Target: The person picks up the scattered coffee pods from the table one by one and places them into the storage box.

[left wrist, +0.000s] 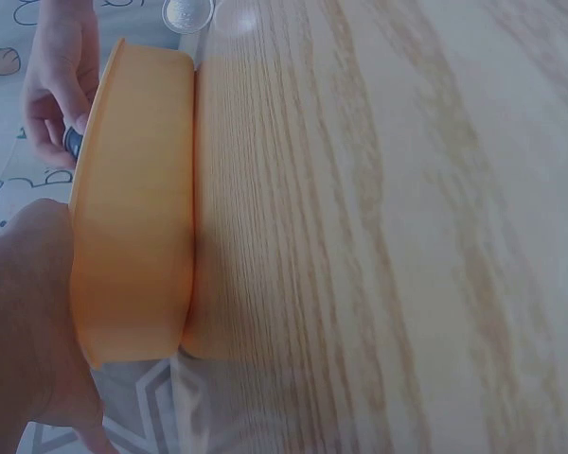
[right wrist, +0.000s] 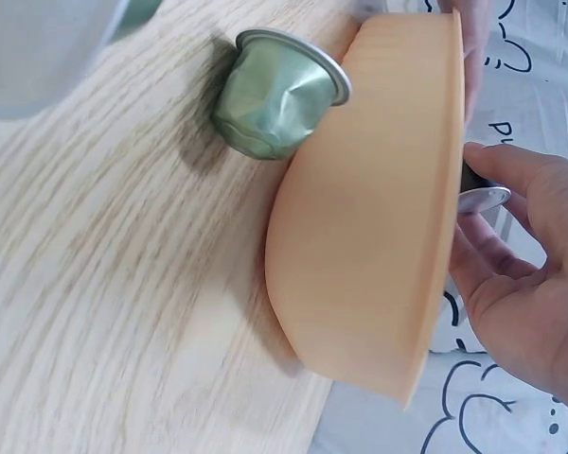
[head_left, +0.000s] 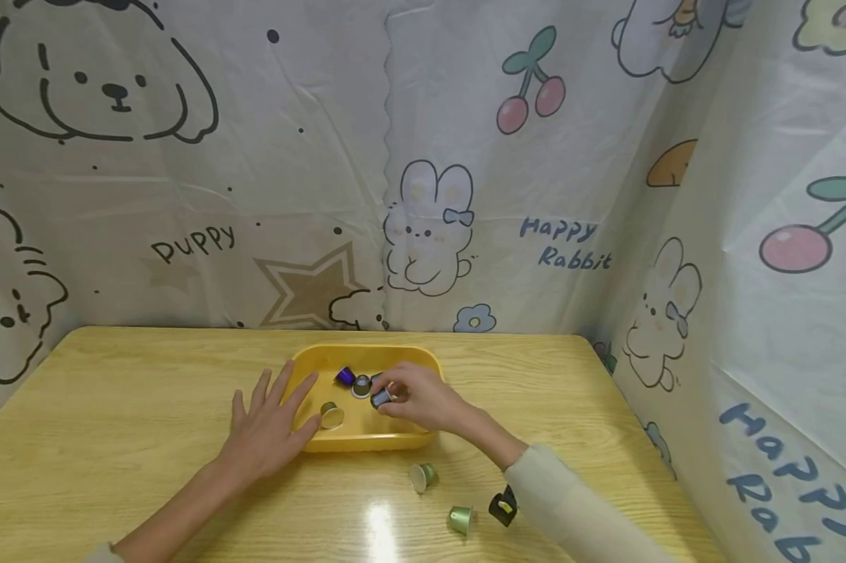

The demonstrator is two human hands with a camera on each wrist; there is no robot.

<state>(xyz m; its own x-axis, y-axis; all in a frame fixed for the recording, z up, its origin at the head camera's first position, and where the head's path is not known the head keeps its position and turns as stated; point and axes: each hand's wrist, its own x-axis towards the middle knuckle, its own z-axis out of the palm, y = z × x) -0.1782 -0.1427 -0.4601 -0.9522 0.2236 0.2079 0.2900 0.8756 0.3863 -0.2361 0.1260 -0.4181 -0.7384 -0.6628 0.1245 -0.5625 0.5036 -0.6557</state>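
A yellow plastic tray sits on the wooden table. My left hand lies with spread, fairly straight fingers over its left rim. Above the tray's right half, my right hand pinches a dark coffee capsule between thumb and fingers; its silver rim shows in the right wrist view. Inside the tray are a purple capsule, a grey-brown capsule and a cream-lidded capsule near my left thumb. Another dark capsule is partly hidden behind my right fingers.
In front of the tray, a green capsule, a second green capsule and a black capsule lie on the table. The black one is beside my right sleeve. A printed cloth hangs behind and at the right.
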